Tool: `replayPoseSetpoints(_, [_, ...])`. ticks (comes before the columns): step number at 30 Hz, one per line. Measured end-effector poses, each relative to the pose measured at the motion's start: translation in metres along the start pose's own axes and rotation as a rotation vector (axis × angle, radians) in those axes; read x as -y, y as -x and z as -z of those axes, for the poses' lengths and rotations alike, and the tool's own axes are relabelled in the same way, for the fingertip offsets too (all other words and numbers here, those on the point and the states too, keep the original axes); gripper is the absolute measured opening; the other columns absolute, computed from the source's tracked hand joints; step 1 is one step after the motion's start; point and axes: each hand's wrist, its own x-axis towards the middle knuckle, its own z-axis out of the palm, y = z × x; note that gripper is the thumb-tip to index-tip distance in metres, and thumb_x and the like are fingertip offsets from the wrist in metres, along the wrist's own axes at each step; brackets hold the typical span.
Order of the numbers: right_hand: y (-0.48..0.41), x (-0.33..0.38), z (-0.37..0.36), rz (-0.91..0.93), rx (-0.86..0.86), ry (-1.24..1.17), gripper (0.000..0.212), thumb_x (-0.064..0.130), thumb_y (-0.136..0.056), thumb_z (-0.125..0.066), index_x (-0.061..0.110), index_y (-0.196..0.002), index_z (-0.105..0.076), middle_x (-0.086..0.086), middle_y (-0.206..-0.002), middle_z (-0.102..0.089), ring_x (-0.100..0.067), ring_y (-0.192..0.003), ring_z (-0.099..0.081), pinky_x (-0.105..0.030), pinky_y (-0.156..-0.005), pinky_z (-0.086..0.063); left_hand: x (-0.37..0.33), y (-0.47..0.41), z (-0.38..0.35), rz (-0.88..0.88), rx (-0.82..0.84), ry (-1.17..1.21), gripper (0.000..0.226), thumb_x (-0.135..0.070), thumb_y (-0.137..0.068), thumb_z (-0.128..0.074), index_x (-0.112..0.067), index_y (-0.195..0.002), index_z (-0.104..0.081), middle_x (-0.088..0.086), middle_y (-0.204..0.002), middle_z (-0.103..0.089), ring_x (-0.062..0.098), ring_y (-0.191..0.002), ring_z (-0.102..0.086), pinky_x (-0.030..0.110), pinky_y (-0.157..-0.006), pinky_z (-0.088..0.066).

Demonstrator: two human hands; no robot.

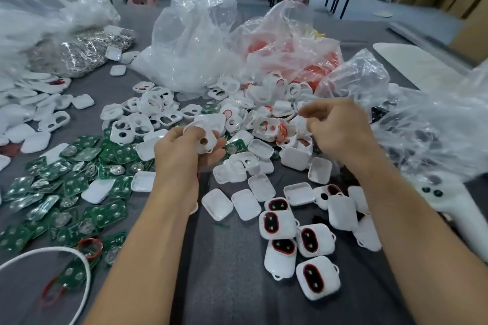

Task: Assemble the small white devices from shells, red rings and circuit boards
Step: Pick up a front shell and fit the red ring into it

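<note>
Now: front shell in the left hand, nothing fitted in it yet.

Left of the shell, green circuit boards [66,185] lie spread in a thin layer, probably so that one can be picked off singly. The left hand [182,153] grips the shell [204,137], fingers curled under it and thumb on the rim, raised clear of the loose pile, likely to take a ring next. The shell is white and glossy with rounded corners. One round hole shows, with no red in it. Below and right of the shell, finished devices [290,240] lie face up, each with a red ring round a dark oval window. Right of the shell, the right hand [335,132] hovers level with it, fingertips pinched narrow. It is blurred, so I cannot tell whether it holds anything.
</note>
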Motion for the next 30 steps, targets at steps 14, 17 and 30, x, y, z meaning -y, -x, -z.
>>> replayPoseSetpoints(14, [-0.003,-0.001,-0.034,0.141,-0.067,0.005,0.018,0.01,-0.084,-0.077,0.027,-0.09,-0.082,0.016,-0.077,-0.075,0.0,-0.07,-0.069,-0.012,-0.064,-0.053,-0.01,0.001,0.002,0.081,0.202,-0.105,0.022,-0.012,-0.094,-0.048,-0.008,-0.093,-0.07,0.007,-0.079,-0.068,0.017,-0.062,-0.055,0.02,-0.049,-0.039])
replayPoseSetpoints(17, [0.01,-0.001,-0.032,-0.005,-0.051,-0.496,0.021,0.005,-0.087,-0.074,0.025,-0.089,-0.082,0.006,-0.076,-0.078,-0.004,-0.065,-0.071,-0.013,-0.058,-0.051,-0.007,0.003,0.0,0.086,0.305,-0.067,0.038,-0.026,-0.104,-0.042,-0.008,-0.104,-0.075,0.006,-0.094,-0.072,0.017,-0.077,-0.059,0.027,-0.07,-0.041])
replayPoseSetpoints(30, [0.047,0.009,-0.059,-0.175,0.108,-0.749,0.025,0.002,-0.075,-0.084,0.023,-0.087,-0.083,-0.001,-0.077,-0.079,-0.011,-0.075,-0.076,-0.026,-0.073,-0.057,0.019,0.019,-0.015,-0.104,0.315,-0.324,0.047,0.015,-0.074,-0.08,-0.019,-0.106,-0.08,0.003,-0.076,-0.068,0.019,-0.067,-0.053,0.028,-0.058,-0.047])
